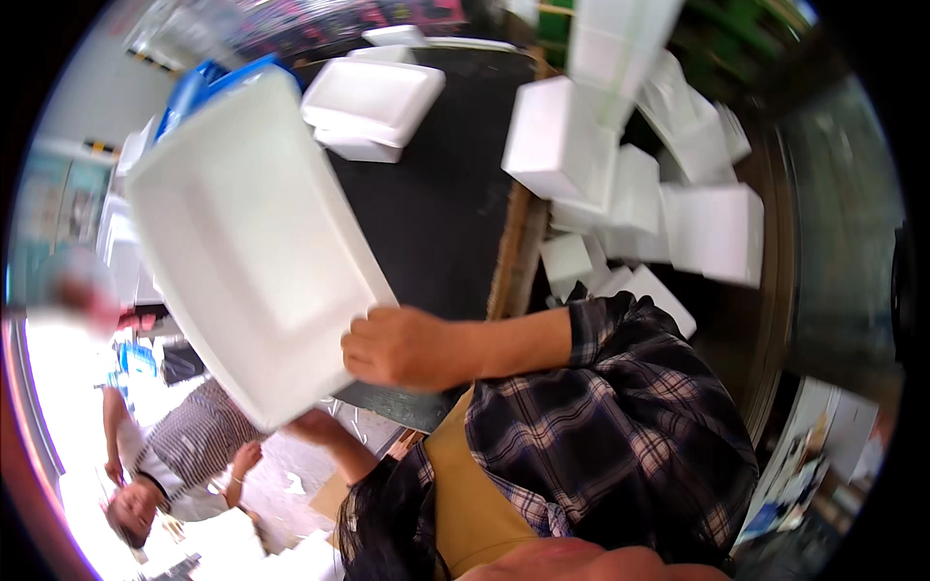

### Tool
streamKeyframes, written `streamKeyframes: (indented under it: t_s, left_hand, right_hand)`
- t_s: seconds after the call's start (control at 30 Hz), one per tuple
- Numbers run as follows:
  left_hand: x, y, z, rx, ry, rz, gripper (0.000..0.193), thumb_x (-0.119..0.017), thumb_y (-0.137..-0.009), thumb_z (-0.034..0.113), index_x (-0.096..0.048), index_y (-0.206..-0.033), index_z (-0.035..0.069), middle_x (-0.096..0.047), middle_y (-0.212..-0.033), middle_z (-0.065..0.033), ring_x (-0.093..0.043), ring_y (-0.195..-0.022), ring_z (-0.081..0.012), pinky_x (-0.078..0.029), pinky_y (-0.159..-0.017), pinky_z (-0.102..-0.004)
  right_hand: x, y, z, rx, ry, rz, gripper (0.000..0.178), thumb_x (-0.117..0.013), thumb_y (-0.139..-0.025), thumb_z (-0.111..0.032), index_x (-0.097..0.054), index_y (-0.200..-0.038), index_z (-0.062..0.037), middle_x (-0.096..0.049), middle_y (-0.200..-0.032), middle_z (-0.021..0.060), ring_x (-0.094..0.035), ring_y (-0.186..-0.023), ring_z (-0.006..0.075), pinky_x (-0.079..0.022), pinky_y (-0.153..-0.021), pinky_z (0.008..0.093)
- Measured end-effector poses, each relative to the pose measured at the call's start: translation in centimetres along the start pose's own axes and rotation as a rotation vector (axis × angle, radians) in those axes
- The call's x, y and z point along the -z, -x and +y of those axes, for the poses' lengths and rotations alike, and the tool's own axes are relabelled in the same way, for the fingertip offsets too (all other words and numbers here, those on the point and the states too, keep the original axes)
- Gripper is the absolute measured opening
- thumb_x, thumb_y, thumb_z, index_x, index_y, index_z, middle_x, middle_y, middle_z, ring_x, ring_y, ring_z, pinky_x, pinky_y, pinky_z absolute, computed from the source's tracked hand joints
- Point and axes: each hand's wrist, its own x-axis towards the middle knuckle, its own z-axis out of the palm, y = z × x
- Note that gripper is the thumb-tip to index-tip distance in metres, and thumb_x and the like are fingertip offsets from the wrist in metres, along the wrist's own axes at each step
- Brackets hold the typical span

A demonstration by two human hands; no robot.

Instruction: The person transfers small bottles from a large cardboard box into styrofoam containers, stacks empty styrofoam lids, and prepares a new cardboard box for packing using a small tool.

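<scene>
A white foam box (pixel 257 237), its hollow facing up toward the wearer, is held aslant over the left side of a black table (pixel 431 223). The right hand (pixel 397 347) grips its near right rim, fingers curled over the edge. The left hand (pixel 312 428) is at the box's near end, mostly hidden behind it — whether it grasps or merely supports cannot be told.

Beyond the box, a smaller white container (pixel 373 102) rests on the far part of the table, and a blue crate (pixel 199 87) shows at far left. To the right, past the table's brown edge, white foam boxes (pixel 712 228) lie heaped at odd angles. At near left — apart from the table — is a co-worker in a striped apron (pixel 199 436).
</scene>
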Motion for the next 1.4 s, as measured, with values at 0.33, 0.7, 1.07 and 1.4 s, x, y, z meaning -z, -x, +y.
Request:
streamKeyframes:
  t_s: [0.33,0.7,1.07,1.4]
  left_hand:
    - [4.6,4.3,-6.4,0.396,-0.385,-0.685,0.057,-0.062,-0.091,0.001,-0.042,-0.144,-0.004,-0.054,-0.138,-0.0182,-0.055,-0.122,-0.0242,-0.043,-0.105,-0.0352]
    - [-9.8,19.1,10.0,0.029,-0.350,-1.039,0.038,-0.062,-0.093,0.005,-0.059,-0.131,-0.001,-0.066,-0.125,-0.0136,-0.064,-0.112,-0.0247,-0.049,-0.099,-0.0378]
    - [-12.3,46.3,-19.2,1.115,-0.357,-1.250,0.046,-0.069,-0.092,0.022,-0.057,-0.130,0.000,-0.067,-0.117,-0.0150,-0.066,-0.099,-0.0188,-0.052,-0.086,-0.0329]
    - [-26.1,48.2,-25.8,0.778,-0.399,-0.796,0.090,-0.076,-0.087,0.040,-0.028,-0.151,0.000,-0.047,-0.142,-0.0251,-0.062,-0.108,-0.0312,-0.053,-0.087,-0.0394]
  right_hand:
    - [-9.9,14.7,-8.9,-0.333,0.100,-0.082,0.030,-0.068,-0.083,-0.024,-0.066,-0.105,-0.0032,-0.060,-0.124,0.0163,-0.055,-0.120,0.0305,-0.033,-0.111,0.0499]
    - [13.0,53.3,-15.3,-1.673,0.285,1.028,0.028,-0.057,-0.097,-0.007,-0.060,-0.124,0.0000,-0.064,-0.124,0.0096,-0.062,-0.108,0.0187,-0.047,-0.099,0.0331]
    - [2.0,80.8,-14.4,-2.692,-0.375,0.835,0.075,-0.065,-0.089,-0.051,-0.041,-0.148,-0.0117,-0.051,-0.142,0.0185,-0.055,-0.120,0.0385,-0.047,-0.094,0.0625]
    - [4.2,76.0,-18.0,-2.393,-0.505,1.342,0.075,-0.066,-0.089,-0.048,-0.039,-0.148,-0.0090,-0.051,-0.141,0.0184,-0.055,-0.119,0.0386,-0.048,-0.093,0.0624]
